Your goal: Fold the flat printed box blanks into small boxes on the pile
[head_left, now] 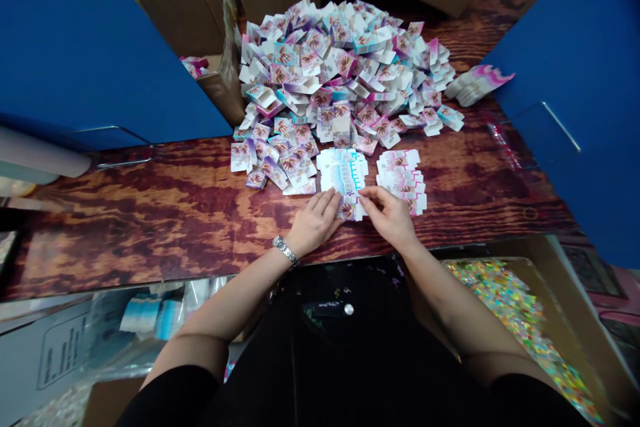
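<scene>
- Head view: your left hand point(314, 222), fingers close together, touches the overlapping flat white-and-blue printed cardboard blanks point(344, 170).
- Your right hand point(393, 217) has thumb and fingers narrowed at their right edge; whether either hand grips, I cannot tell.
- They lie on the red-brown wood-grained table point(175, 214), between flat white-and-pink cardboard blanks point(406, 179) and your left hand's side, below heaped small printed cardboard boxes point(345, 67).

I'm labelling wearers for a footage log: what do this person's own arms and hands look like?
Both arms have short black sleeves, with the forearms uncovered. The left hand and right hand are ungloved. A silver-coloured linked band circles the left wrist; whether it is a watch or bracelet I can't tell. The right wrist shows no band.
</scene>
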Demonstrator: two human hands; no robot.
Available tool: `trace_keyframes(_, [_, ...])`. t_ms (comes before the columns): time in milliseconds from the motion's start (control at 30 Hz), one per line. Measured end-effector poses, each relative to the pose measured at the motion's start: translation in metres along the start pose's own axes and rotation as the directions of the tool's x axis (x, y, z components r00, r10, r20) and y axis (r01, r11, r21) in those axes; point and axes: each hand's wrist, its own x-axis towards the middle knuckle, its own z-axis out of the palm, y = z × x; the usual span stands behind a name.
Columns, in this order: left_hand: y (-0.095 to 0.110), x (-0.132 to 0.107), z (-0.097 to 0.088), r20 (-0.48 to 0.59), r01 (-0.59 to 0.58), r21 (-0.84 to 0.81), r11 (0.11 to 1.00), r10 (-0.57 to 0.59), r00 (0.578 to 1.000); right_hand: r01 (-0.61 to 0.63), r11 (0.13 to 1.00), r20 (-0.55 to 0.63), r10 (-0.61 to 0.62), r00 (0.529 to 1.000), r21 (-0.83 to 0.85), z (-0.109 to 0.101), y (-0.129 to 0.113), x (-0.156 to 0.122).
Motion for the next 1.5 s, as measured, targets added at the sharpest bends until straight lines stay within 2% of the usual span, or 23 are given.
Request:
trace_keyframes(133, [0.002, 0.004, -0.007, 0.011, 0.000, -0.029, 1.000, 0.000, 1.000, -0.067, 0.990, 0.013, 0.066, 0.998, 0.121, 0.002, -0.002, 0.001])
trace_keyframes(333, [0.008, 0.011, -0.011, 0.062, 0.006, -0.085, 0.996, -0.001, 0.998, -0.078, 0.972, 0.045, 0.070, 0.997, 0.221, 0.005, -0.007, 0.003])
trace_keyframes(500, [0.008, 0.008, -0.009, 0.025, 0.060, -0.137, 0.989, -0.057, 0.998, -0.005, 0.990, 0.021, 0.002, 1.000, 0.140, 0.004, -0.016, 0.004])
trace_keyframes(600, [0.008, 0.006, -0.008, -0.024, 0.093, -0.177, 0.980, -0.098, 0.995, 0.084, 0.996, -0.049, -0.083, 0.995, 0.025, 0.001, -0.022, 0.003])
trace_keyframes(700, [0.010, 0.008, -0.011, -0.065, 0.186, -0.267, 0.946, -0.211, 0.975, 0.266, 0.955, -0.150, -0.284, 0.947, -0.132, -0.002, -0.025, -0.001])
trace_keyframes(800, [0.013, 0.012, -0.016, -0.078, 0.255, -0.353, 0.900, -0.300, 0.951, 0.456, 0.848, -0.103, -0.496, 0.862, -0.269, -0.001, -0.023, -0.007])
trace_keyframes(867, [0.015, 0.014, -0.018, -0.079, 0.236, -0.383, 0.893, -0.287, 0.955, 0.495, 0.812, -0.065, -0.537, 0.841, -0.307, 0.002, -0.022, -0.011])
trace_keyframes(933, [0.015, 0.014, -0.018, -0.075, 0.205, -0.390, 0.898, -0.253, 0.964, 0.481, 0.828, -0.032, -0.510, 0.859, -0.288, 0.003, -0.023, -0.013])
trace_keyframes(1000, [0.014, 0.013, -0.017, -0.075, 0.161, -0.381, 0.910, -0.204, 0.976, 0.417, 0.891, 0.022, -0.420, 0.907, -0.176, 0.003, -0.026, -0.012])
trace_keyframes(1100, [0.014, 0.012, -0.018, -0.068, 0.101, -0.326, 0.940, -0.130, 0.989, 0.164, 0.982, 0.020, -0.166, 0.986, 0.092, 0.003, -0.031, -0.010])
trace_keyframes(1167, [0.014, 0.011, -0.018, -0.057, 0.092, -0.277, 0.956, -0.112, 0.992, -0.004, 0.970, 0.008, 0.002, 1.000, 0.245, 0.004, -0.032, -0.007])
trace_keyframes(1233, [0.015, 0.010, -0.019, -0.049, 0.100, -0.251, 0.963, -0.116, 0.992, -0.104, 0.925, 0.047, 0.093, 0.995, 0.366, 0.008, -0.031, -0.003])
trace_keyframes(1367, [0.017, 0.009, -0.018, -0.040, 0.173, -0.248, 0.953, -0.189, 0.981, -0.195, 0.842, 0.121, 0.154, 0.981, 0.504, 0.013, -0.028, 0.001])
trace_keyframes(1433, [0.018, 0.008, -0.016, -0.036, 0.203, -0.238, 0.950, -0.218, 0.975, -0.170, 0.885, 0.100, 0.140, 0.985, 0.435, 0.012, -0.031, 0.001])
trace_keyframes(1500, [0.018, 0.008, -0.014, -0.041, 0.195, -0.221, 0.956, -0.209, 0.977, -0.083, 0.958, 0.041, 0.075, 0.996, 0.275, 0.009, -0.036, 0.000])
